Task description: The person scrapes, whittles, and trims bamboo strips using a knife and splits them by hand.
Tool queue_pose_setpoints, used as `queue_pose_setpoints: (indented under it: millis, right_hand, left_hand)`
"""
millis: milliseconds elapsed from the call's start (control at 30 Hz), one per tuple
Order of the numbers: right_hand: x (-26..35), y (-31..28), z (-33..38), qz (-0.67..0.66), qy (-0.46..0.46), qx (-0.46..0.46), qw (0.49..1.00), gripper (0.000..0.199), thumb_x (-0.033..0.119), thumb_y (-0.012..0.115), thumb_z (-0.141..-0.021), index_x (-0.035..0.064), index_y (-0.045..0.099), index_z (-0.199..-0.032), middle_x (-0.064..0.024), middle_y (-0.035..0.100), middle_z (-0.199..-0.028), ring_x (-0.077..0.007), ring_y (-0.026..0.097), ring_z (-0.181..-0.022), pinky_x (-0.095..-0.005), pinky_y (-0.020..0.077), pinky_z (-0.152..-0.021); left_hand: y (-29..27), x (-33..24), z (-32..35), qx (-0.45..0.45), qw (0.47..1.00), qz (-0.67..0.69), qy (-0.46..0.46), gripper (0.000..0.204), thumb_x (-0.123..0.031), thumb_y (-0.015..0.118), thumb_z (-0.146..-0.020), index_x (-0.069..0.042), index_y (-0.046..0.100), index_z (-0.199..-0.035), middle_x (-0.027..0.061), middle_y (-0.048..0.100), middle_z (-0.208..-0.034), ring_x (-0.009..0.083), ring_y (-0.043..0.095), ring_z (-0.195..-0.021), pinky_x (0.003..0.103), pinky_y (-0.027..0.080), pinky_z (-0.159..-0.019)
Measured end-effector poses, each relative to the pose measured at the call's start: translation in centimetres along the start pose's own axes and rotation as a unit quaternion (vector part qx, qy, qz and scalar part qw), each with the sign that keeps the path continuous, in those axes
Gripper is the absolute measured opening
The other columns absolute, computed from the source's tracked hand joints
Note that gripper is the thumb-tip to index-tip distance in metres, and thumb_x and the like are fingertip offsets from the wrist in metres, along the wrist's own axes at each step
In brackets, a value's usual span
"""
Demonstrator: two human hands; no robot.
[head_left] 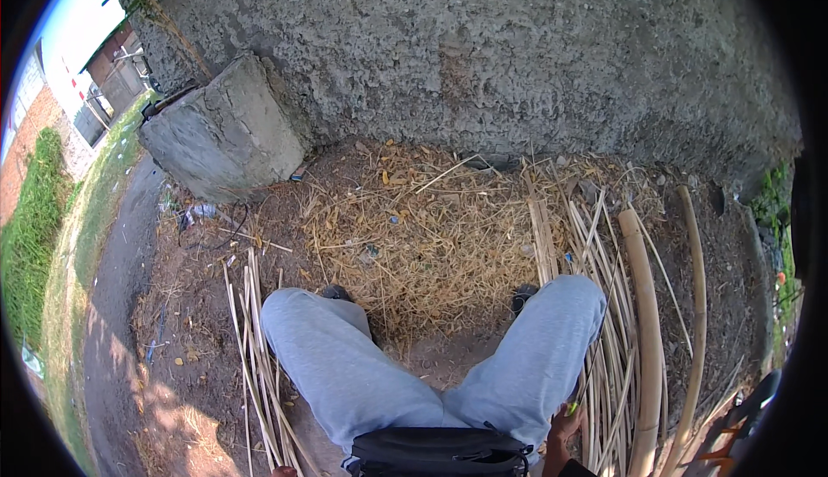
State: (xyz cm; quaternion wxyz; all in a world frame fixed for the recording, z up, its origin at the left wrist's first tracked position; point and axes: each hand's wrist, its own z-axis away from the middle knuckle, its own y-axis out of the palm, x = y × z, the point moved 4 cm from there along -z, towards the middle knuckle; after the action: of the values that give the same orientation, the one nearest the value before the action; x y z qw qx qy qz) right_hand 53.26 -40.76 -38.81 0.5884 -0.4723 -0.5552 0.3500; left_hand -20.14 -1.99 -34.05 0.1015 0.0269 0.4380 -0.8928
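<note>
My right hand [565,423] is beside my right thigh, low in the picture, with its fingers curled round something small and yellow-green [571,409]. Most of that thing is hidden, so its kind cannot be made out. Just right of this hand lies a long bundle of pale split bamboo strips [611,330]. At the lower edge only a bit of my left hand [283,472] shows, close to the lower ends of a smaller bunch of bamboo strips [255,348]; its fingers are mostly cut off by the frame.
Two bamboo poles [642,322] [693,287] lie beyond the right bundle. Bamboo shavings [414,235] cover the ground between my feet and a rough grey wall [483,54]. A concrete block [228,128] stands at the far left. A black waist bag [440,453] sits at my lap.
</note>
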Motion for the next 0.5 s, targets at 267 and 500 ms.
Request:
queue_pose_setpoints:
  millis: [267, 500]
  right_hand:
    - [-0.1, 4.4, 2.7, 0.008, -0.148, 0.136, 0.98, 0.039, 0.024, 0.077, -0.067, 0.0128, 0.071, -0.104, -0.0174, 0.068, -0.101, -0.0332, 0.068, -0.094, -0.0469, 0.0561, -0.074]
    - [1.4, 2.7, 2.2, 0.041, -0.062, 0.154, 0.985, 0.04, 0.024, 0.076, -0.068, 0.0126, 0.07, -0.106, -0.0176, 0.067, -0.104, -0.0332, 0.067, -0.096, -0.0467, 0.0556, -0.077]
  left_hand:
    - [0.7, -0.1, -0.9, -0.001, 0.998, 0.059, 0.002, 0.038, -0.038, 0.061, -0.09, -0.006, 0.071, -0.108, 0.0201, 0.071, -0.102, 0.0337, 0.068, -0.096, 0.046, 0.053, -0.081]
    - [1.7, -0.8, -2.3, 0.015, 0.997, 0.07, -0.008, 0.041, -0.04, 0.065, -0.089, -0.006, 0.071, -0.111, 0.0215, 0.071, -0.104, 0.0359, 0.067, -0.099, 0.047, 0.053, -0.084]
